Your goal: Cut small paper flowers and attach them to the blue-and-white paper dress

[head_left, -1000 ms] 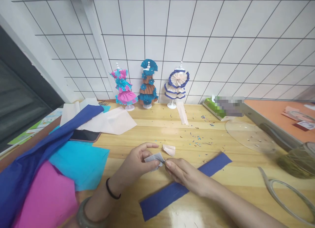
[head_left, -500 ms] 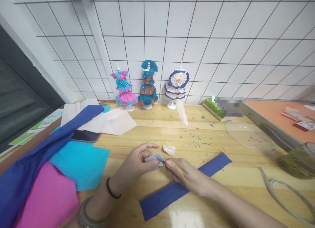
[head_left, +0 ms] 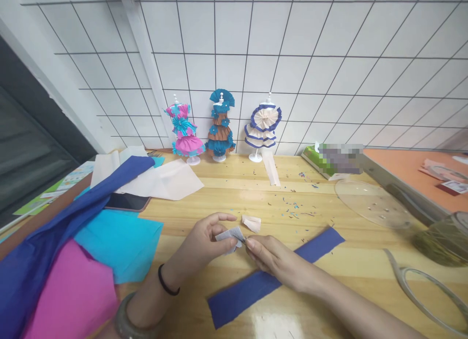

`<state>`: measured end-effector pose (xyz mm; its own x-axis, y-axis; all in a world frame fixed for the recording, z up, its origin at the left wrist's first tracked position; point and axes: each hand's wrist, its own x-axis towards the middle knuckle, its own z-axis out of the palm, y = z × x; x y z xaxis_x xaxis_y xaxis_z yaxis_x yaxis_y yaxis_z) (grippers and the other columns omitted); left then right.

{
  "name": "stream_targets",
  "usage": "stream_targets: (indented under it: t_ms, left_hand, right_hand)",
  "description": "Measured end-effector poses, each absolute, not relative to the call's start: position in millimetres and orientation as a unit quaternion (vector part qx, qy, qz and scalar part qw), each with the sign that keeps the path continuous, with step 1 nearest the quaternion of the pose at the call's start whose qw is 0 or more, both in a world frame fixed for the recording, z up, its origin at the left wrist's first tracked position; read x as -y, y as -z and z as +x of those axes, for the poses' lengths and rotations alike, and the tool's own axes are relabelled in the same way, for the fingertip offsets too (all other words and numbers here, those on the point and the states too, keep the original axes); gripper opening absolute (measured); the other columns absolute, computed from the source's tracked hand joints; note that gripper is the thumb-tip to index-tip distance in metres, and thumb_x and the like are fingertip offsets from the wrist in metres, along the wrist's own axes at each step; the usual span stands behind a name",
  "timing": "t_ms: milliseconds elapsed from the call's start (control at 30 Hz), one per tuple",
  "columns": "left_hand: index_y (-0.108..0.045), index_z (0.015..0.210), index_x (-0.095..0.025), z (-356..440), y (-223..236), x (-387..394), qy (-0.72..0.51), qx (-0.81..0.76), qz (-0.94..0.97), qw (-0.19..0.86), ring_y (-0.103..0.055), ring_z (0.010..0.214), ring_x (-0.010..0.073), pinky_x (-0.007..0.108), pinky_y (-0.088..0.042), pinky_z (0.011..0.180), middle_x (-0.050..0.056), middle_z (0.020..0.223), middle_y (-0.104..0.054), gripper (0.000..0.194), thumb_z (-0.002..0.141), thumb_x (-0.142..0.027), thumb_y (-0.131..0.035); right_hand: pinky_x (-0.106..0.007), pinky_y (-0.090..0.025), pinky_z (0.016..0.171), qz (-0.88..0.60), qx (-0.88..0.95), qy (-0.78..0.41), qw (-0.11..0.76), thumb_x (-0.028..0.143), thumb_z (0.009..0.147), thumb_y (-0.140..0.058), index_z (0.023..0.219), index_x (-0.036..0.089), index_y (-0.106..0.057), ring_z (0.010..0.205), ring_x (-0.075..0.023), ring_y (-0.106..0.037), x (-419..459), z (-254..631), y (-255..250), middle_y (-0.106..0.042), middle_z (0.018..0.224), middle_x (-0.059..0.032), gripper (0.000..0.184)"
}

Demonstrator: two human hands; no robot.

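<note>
1. Left hand (head_left: pixel 204 237): thumb pressed over a grey paper piece (head_left: pixel 227 234), clamping it against the curled fingers; index finger extended beyond it, toward the right.
2. Right hand (head_left: pixel 273 257): thumb and index finger pinched together on the narrow end of the same piece. The two hands are close together, bridged by the paper.
3. Position of grey paper piece: held near the middle of the wooden surface (head_left: pixel 219 197), in front of the wearer. Height above the wood: cannot tell.
4. Orientation: long axis runs roughly left to right, dipping slightly toward the wearer at its right end. Gathered end points right, into the right fingertips; wider end opens left. Small dark detail at the pinch, too small to identify.
5. Blue paper strip (head_left: pixel 241 296): flat, long axis diagonal, from near left to far right. Right hand crosses over its middle; contact unclear.
6. Cream pleated paper piece (head_left: pixel 251 224): lies just beyond the fingertips, long axis near left-right, right end tipped slightly toward the wearer.
7. Left side: blue crepe paper (head_left: pixel 69 217) lies across a turquoise sheet (head_left: pixel 124 241) and a pink sheet (head_left: pixel 75 295); phone (head_left: pixel 126 202) partly covered.
8. Back: three miniature dress forms, upright along the tiled wall (head_left: pixel 241 36): pink-turquoise dress (head_left: pixel 187 145), teal-brown dress (head_left: pixel 219 132), cream dress with blue edging (head_left: pixel 264 118).
9. Right side: translucent disc (head_left: pixel 360 197), wide tape roll (head_left: pixel 442 241), narrow tape roll (head_left: pixel 405 276). Paper scraps (head_left: pixel 292 206) scattered between disc and hands.
</note>
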<state>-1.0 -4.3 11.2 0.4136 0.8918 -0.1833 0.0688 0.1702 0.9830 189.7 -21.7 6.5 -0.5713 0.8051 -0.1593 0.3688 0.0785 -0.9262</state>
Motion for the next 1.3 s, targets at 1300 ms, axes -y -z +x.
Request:
stream_targets:
  t_ms: [1300]
  left_hand:
    - [-0.051, 0.104, -0.015, 0.0, -8.9, 2.7, -0.341, -0.442, 0.557, 0.615, -0.06, 0.069, 0.016, 0.029, -0.044, 0.067, 0.002, 0.07, -0.066, 0.04, 0.07, -0.031, -0.063]
  right_hand:
    - [-0.021, -0.027, 0.049, -0.42, 0.688, -0.544, 0.231, 0.049, 0.091, -0.023, 0.065, 0.02, -0.033, 0.052, -0.0097, -0.029, 21.5, 187.9, -6.6, -0.03, 0.058, 0.005, 0.04]
